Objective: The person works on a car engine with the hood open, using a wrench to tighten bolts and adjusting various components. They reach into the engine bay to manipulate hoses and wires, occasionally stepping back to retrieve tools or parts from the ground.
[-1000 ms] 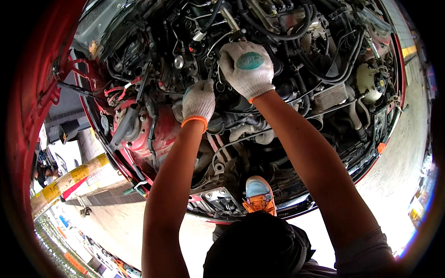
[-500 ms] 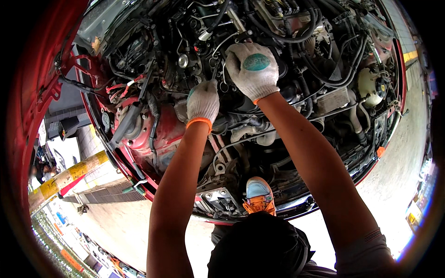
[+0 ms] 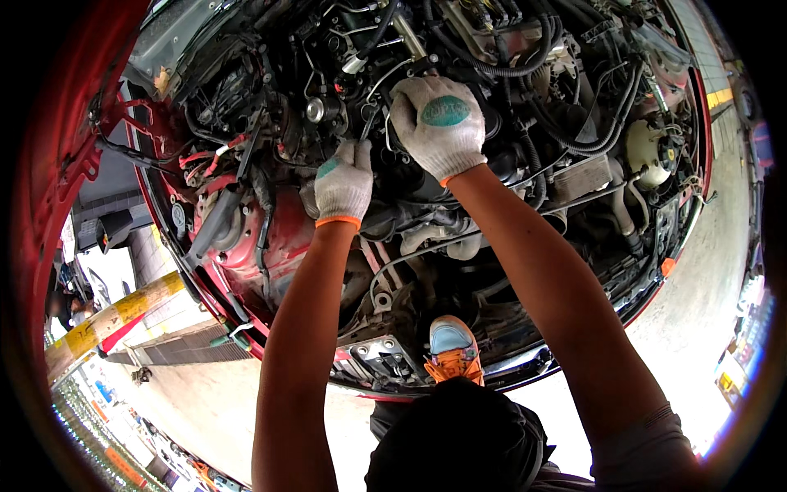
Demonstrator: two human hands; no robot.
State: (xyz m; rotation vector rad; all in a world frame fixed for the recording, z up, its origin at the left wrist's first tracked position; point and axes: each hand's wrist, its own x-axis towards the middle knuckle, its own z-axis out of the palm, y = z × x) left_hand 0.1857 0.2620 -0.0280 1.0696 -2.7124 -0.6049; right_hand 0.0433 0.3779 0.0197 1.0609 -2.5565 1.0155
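Both my hands wear white knit gloves with orange cuffs and reach into a car's open engine bay (image 3: 574, 193). My left hand (image 3: 344, 182) is closed, thumb and fingers pinched at the lower end of a thin metal rod (image 3: 369, 123) that leans up toward the engine. To its right, my right hand (image 3: 441, 125) is curled in a fist, back up, over the middle of the engine. Its fingertips and whatever they grip are hidden under the glove. A silver metal tube (image 3: 407, 34) runs down toward that hand from above. A round metal cap (image 3: 316, 109) sits above my left hand.
Black corrugated hoses (image 3: 525, 70) cross the upper right, above a pale coolant tank (image 3: 648, 154). The raised red hood (image 3: 49, 197) stands at left. My orange-laced shoe (image 3: 453, 348) rests at the bay's front edge. A yellow-striped beam (image 3: 119, 316) lies lower left.
My left hand has shifted slightly left and down, so more of the thin rod shows. The right hand keeps its place on the engine. The whole view has drifted a little.
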